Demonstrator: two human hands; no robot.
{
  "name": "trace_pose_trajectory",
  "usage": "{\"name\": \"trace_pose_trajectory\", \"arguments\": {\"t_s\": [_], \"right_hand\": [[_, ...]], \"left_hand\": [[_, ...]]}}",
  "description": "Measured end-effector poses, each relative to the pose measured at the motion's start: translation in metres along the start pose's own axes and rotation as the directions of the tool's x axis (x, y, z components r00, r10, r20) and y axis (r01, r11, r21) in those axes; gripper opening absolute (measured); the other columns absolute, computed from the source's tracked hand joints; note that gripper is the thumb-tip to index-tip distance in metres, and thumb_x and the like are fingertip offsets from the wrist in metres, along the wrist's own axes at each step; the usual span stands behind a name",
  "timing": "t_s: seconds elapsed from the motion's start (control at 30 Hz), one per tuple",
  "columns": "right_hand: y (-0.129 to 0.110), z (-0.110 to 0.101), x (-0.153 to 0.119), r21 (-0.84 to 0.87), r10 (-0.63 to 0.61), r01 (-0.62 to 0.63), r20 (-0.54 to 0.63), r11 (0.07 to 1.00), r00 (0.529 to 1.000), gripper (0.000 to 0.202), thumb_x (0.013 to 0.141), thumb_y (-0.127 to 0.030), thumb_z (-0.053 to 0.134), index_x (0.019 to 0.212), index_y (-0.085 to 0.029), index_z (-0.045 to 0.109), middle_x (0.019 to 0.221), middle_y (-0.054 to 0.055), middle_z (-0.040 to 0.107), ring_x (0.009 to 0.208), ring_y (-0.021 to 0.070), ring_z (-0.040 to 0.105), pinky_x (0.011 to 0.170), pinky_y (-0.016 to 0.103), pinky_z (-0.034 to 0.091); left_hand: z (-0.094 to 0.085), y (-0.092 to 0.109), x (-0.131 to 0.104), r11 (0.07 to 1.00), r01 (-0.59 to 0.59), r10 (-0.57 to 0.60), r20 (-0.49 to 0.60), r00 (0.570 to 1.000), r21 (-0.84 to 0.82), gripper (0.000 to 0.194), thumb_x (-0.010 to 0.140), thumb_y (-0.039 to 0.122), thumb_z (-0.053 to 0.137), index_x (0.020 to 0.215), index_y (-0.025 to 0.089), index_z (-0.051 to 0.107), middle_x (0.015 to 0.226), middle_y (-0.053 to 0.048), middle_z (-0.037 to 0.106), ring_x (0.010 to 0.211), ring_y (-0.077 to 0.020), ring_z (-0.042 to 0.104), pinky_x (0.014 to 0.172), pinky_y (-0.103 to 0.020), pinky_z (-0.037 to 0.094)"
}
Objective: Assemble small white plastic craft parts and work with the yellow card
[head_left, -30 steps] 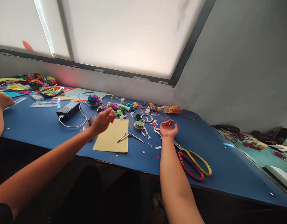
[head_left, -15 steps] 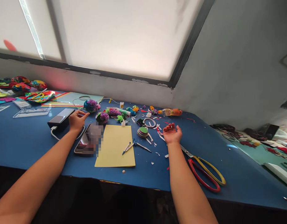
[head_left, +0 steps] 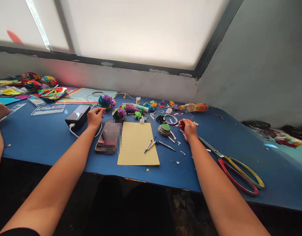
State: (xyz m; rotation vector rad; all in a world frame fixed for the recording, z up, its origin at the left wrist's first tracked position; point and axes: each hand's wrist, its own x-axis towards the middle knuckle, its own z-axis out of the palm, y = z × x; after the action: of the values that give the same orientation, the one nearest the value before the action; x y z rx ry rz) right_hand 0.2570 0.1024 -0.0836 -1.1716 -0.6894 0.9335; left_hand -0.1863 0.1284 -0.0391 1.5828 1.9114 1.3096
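Note:
My left hand (head_left: 95,118) rests on the blue table between a black power bank (head_left: 78,115) and a phone (head_left: 108,137). Its fingers are loosely bent and a little apart, with nothing visible in them. My right hand (head_left: 189,129) lies right of a stack of round paper discs (head_left: 164,129), its fingers curled inward. Whatever they may enclose is hidden; a white and red strip shows beside them. Yellow paper (head_left: 136,141) lies between my hands, with a compass (head_left: 149,146) across its right edge. Large scissors (head_left: 222,156) with red and yellow handles lie beside my right forearm.
Another person's hand (head_left: 0,109) shows at the left edge. Behind the paper stand a small white bottle (head_left: 142,120), a glue stick (head_left: 141,108), a tape roll (head_left: 170,120), and paper flower balls (head_left: 119,113). An orange-labelled bottle (head_left: 196,107) lies farther back among scraps.
My right hand has turned from palm up with spread fingers to curled fingers. The view has shifted, moving everything right in the picture. Another person's arm has appeared at left.

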Motion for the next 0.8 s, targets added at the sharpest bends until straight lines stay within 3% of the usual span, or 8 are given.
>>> {"name": "trace_pose_trajectory", "arguments": {"t_s": [0.4,0.8], "right_hand": [[0.0025,0.007,-0.0044,-0.201,-0.088,0.116,0.143,0.973,0.986,0.03,0.09,-0.036,0.053,0.111,-0.015,0.056,0.107,0.007,0.06,0.09,0.0172,0.06,0.077,0.037,0.053],[0.0047,0.0076,-0.0004,-0.331,-0.034,0.145,0.319,0.932,0.947,0.026,0.09,-0.034,0.053,0.108,-0.015,0.057,0.103,0.006,0.061,0.085,0.0152,0.061,0.073,0.033,0.053]], "left_hand": [[-0.003,-0.0048,0.0032,0.998,0.05,-0.053,-0.072,0.996,-0.038,0.029,0.089,0.033,0.053,0.111,0.014,0.056,0.108,-0.008,0.06,0.091,-0.0192,0.061,0.077,-0.038,0.053],[-0.0018,-0.0021,0.0034,0.994,0.104,-0.103,-0.065,0.993,0.016,0.029,0.089,0.032,0.054,0.111,0.013,0.056,0.107,-0.008,0.06,0.09,-0.0185,0.061,0.076,-0.037,0.054]]}}
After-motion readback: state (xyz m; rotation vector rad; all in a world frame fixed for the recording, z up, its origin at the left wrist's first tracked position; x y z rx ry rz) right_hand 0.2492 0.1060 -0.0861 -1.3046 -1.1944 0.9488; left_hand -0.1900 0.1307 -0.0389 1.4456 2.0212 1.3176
